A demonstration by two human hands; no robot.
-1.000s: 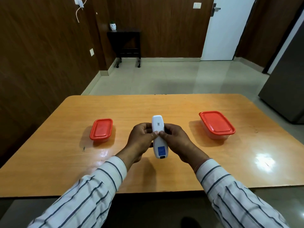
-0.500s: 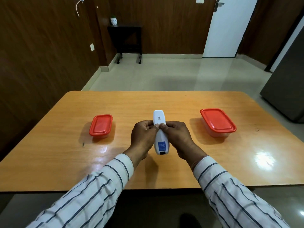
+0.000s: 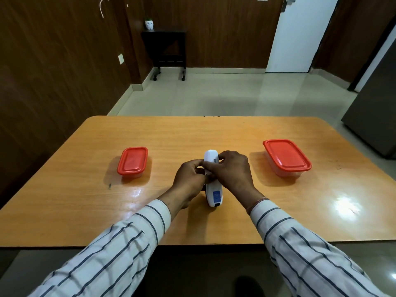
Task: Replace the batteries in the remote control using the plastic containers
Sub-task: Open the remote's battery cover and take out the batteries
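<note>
Remote control [image 3: 215,195] sits in both your hands over the middle of the wooden table [image 3: 214,133], its white back facing up with a blue label near the end closest to you. Your left hand [image 3: 189,181] wraps the left side of the body, fingers curled closed around it, thumb on top. Your right hand [image 3: 232,171] covers the middle from the right, fingers pressed shut on the casing, with the far rounded end of the remote showing beyond them. Whether its near end touches the tabletop cannot be told.

To your left, a small plastic container with a red lid [image 3: 132,160] stands on the table, lid on. To your right, a larger plastic container with a red lid [image 3: 286,156] stands well apart from your hands, also closed. Both your striped sleeves [image 3: 300,249] reach in from the near edge.
</note>
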